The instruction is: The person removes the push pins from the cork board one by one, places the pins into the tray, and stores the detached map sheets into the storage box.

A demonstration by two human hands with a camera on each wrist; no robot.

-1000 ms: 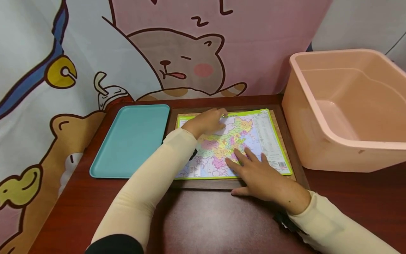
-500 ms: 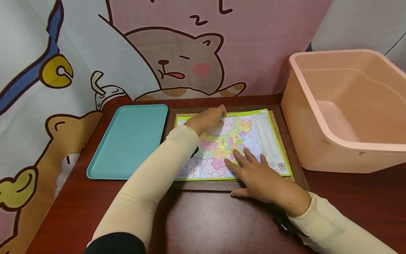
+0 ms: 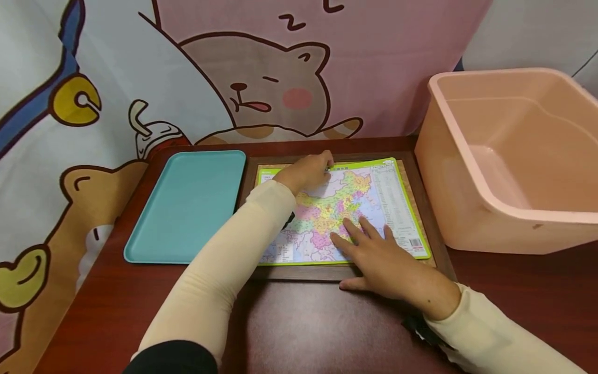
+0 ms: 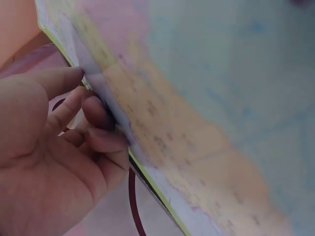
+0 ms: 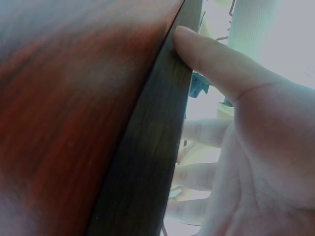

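A colourful map sheet (image 3: 369, 202) with a green border lies in a dark wooden frame (image 3: 299, 271) on the table. My left hand (image 3: 306, 174) is at the sheet's far edge. In the left wrist view its curled fingers (image 4: 93, 128) grip that edge of the map sheet (image 4: 197, 98), which looks slightly raised. My right hand (image 3: 378, 254) lies flat on the map's near right part with its fingers spread. Its thumb (image 5: 206, 54) rests against the frame's front rail (image 5: 147, 157).
An empty teal tray (image 3: 187, 205) sits left of the frame. A large pink tub (image 3: 514, 156) stands at the right. A cartoon curtain (image 3: 261, 78) hangs close behind the red-brown table (image 3: 303, 327).
My left hand has crept a little toward the map's far edge. My right hand has stayed flat in place. The view has shifted slightly.
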